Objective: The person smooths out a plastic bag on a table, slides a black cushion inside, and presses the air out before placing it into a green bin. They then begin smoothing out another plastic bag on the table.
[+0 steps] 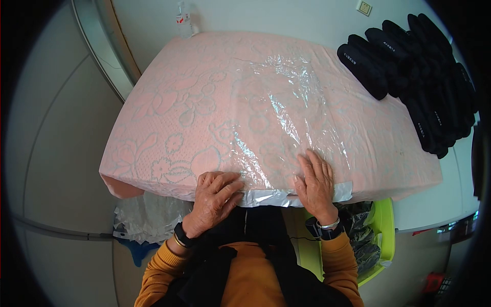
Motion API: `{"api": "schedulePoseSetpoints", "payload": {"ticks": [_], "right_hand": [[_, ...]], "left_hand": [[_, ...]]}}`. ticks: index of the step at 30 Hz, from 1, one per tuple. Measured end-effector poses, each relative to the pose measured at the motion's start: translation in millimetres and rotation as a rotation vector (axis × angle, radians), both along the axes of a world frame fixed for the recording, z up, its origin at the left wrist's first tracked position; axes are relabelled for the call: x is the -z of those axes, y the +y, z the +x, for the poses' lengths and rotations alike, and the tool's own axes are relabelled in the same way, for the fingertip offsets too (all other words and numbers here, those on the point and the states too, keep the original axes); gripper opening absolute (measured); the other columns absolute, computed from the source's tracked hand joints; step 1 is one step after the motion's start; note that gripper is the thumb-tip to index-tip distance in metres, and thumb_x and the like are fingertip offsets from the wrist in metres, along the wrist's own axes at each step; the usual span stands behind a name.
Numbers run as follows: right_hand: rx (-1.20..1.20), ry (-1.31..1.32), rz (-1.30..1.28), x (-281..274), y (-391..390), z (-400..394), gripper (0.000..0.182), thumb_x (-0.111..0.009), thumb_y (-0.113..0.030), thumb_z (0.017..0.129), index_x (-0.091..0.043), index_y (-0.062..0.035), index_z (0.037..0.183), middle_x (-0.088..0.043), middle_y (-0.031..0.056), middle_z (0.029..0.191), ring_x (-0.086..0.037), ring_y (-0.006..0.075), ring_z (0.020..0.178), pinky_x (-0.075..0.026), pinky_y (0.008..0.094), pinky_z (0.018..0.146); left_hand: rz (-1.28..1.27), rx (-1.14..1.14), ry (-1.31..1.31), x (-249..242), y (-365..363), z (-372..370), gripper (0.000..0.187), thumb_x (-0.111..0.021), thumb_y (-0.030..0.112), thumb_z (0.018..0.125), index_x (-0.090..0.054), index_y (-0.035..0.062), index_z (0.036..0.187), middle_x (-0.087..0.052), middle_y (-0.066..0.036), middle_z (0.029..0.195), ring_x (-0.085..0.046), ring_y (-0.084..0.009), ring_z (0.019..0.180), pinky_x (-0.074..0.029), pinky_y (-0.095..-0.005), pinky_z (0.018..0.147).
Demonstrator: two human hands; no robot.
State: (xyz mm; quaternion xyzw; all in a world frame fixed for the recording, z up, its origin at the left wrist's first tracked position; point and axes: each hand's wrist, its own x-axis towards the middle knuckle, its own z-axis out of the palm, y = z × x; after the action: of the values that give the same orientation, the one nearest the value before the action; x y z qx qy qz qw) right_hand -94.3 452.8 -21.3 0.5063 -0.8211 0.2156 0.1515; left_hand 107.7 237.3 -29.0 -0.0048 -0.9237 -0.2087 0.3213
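Head view: 1 clear bag (279, 123); at its 7 o'clock, left hand (215, 200), fingers curled, grip unclear; 5 o'clock, right hand (318, 190), fingers spread, gripless; you're seemingly flattening it.

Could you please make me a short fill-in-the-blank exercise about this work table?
The left hand and right hand are at the ____ edge of the clear plastic, closest to the person.
The main colour of the patterned cover is ____.
The printed items piled to the right of the plastic are ____ in colour.
A bottle stands by the cover's far ____ corner.

Missing words: near; pink; black; left.
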Motion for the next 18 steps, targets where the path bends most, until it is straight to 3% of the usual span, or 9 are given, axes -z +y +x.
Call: {"api": "schedulePoseSetpoints", "payload": {"ticks": [18], "right_hand": [[0.025,0.027,-0.031,4.0,0.0,2.3,0.053,-0.058,-0.019,0.089,-0.053,-0.0030,0.139,-0.048,0.0191,0.143,-0.047,0.0382,0.130,-0.033,0.0493,0.110]], "left_hand": [[-0.017,-0.048,0.062,7.0,5.7,-2.7,0.040,-0.079,0.006,0.075,-0.067,0.0106,0.113,-0.064,-0.006,0.119,-0.059,-0.0266,0.105,-0.041,-0.0402,0.090]]}}
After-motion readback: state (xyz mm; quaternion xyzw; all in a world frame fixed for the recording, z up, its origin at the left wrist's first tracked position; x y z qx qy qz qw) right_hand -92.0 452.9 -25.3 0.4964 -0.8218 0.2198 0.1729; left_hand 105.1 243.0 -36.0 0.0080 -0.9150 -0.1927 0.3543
